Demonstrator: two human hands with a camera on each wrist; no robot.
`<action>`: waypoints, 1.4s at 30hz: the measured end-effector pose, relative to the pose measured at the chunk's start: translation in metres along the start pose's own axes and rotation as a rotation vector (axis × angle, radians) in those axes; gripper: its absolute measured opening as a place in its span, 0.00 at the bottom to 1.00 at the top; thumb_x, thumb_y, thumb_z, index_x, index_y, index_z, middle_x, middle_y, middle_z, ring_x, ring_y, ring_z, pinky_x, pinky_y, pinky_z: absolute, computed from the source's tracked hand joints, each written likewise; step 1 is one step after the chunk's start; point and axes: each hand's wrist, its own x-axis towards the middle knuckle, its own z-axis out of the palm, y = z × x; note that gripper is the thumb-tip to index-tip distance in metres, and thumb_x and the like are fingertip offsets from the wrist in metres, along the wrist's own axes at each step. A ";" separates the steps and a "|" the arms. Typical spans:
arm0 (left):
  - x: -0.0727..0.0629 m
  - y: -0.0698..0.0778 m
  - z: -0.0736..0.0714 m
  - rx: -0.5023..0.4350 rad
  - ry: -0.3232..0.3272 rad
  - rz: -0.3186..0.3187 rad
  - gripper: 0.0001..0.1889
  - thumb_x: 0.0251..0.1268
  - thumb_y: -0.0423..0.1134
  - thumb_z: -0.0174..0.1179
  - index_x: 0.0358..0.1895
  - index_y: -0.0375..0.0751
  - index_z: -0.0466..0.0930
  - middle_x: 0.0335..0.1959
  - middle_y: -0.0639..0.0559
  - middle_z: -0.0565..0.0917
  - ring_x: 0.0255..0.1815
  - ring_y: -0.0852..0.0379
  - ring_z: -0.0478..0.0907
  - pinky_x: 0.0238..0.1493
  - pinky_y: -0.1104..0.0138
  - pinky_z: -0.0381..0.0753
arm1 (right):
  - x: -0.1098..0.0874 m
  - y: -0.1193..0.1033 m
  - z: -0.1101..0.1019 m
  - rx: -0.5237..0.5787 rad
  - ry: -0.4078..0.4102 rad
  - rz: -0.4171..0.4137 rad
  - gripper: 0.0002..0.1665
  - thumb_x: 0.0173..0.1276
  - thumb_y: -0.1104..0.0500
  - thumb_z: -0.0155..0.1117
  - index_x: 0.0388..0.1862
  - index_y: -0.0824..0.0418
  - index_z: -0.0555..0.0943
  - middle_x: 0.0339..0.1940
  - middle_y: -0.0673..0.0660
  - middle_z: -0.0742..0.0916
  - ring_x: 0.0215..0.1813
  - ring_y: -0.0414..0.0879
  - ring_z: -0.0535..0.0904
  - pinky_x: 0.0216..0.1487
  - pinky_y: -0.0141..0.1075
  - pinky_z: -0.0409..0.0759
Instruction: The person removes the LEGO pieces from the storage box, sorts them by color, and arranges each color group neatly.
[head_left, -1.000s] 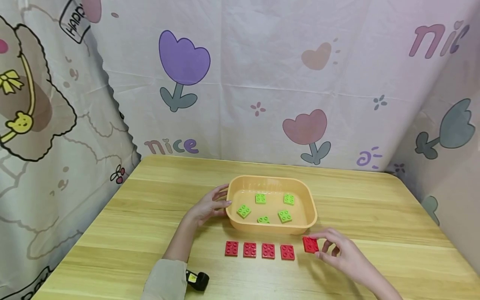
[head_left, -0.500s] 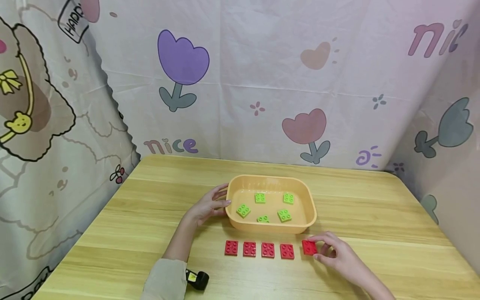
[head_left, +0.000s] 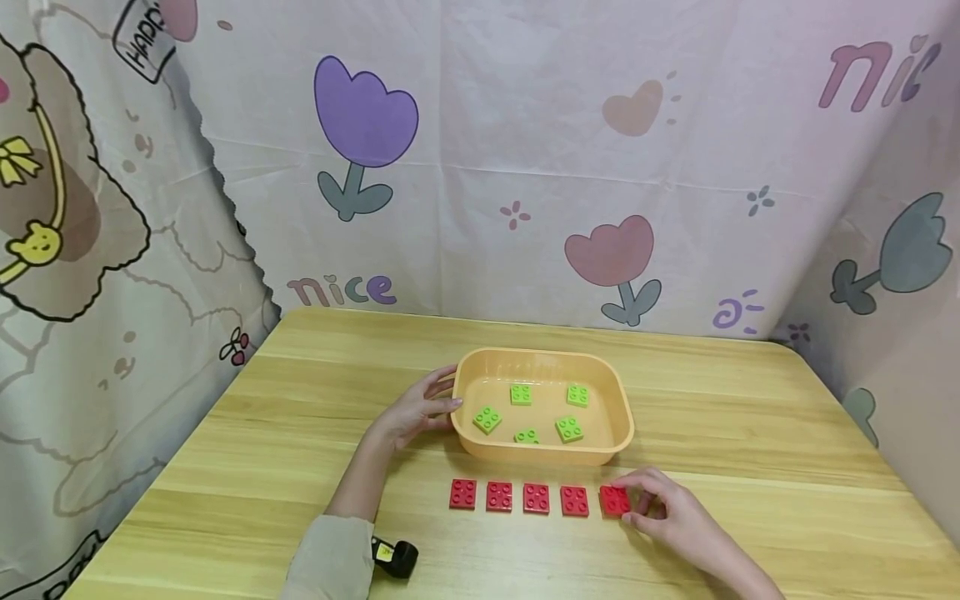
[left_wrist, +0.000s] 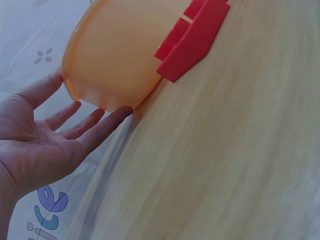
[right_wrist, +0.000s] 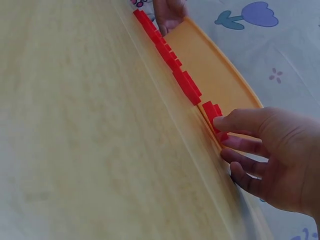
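Observation:
My left hand [head_left: 416,412] rests against the left end of a yellow plastic basin [head_left: 543,455], its fingers fairly straight along the outer wall and its thumb by the rim. Several light-green square building bricks [head_left: 521,394] lie inside the basin. In front of it, red building bricks [head_left: 499,497] form a row on the table. My right hand [head_left: 671,512] pinches the rightmost red brick [head_left: 615,501] between thumb and fingertips, at the row's right end. In the right wrist view this brick [right_wrist: 212,115] is partly hidden by the thumb.
The pale wooden table [head_left: 330,358] ends in front of a printed cloth backdrop [head_left: 480,125]. A black strap-like device [head_left: 396,559] with a yellow label sits by the left sleeve [head_left: 333,554].
My right hand has moved slightly left and nearer with its red brick, closing the gap to the row. The left hand and the basin have stayed put.

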 end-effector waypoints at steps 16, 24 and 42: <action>0.000 -0.001 -0.002 -0.001 -0.007 -0.002 0.35 0.61 0.27 0.55 0.70 0.39 0.50 0.69 0.34 0.54 0.62 0.36 0.62 0.50 0.54 0.76 | -0.002 0.003 0.002 -0.037 -0.012 0.005 0.23 0.49 0.69 0.71 0.46 0.59 0.80 0.35 0.49 0.78 0.27 0.41 0.71 0.20 0.27 0.72; 0.000 -0.001 -0.002 0.006 -0.007 0.001 0.34 0.62 0.27 0.55 0.70 0.39 0.50 0.68 0.34 0.54 0.61 0.36 0.62 0.49 0.54 0.77 | -0.001 -0.002 0.001 -0.045 -0.004 0.009 0.22 0.50 0.67 0.72 0.46 0.58 0.80 0.35 0.47 0.77 0.27 0.40 0.71 0.20 0.27 0.72; -0.001 0.001 -0.001 0.006 -0.010 0.004 0.34 0.63 0.26 0.54 0.71 0.39 0.50 0.69 0.35 0.54 0.61 0.36 0.62 0.50 0.54 0.76 | 0.004 -0.021 -0.012 -0.034 0.017 0.012 0.22 0.50 0.68 0.71 0.46 0.61 0.79 0.40 0.54 0.80 0.30 0.37 0.74 0.22 0.29 0.76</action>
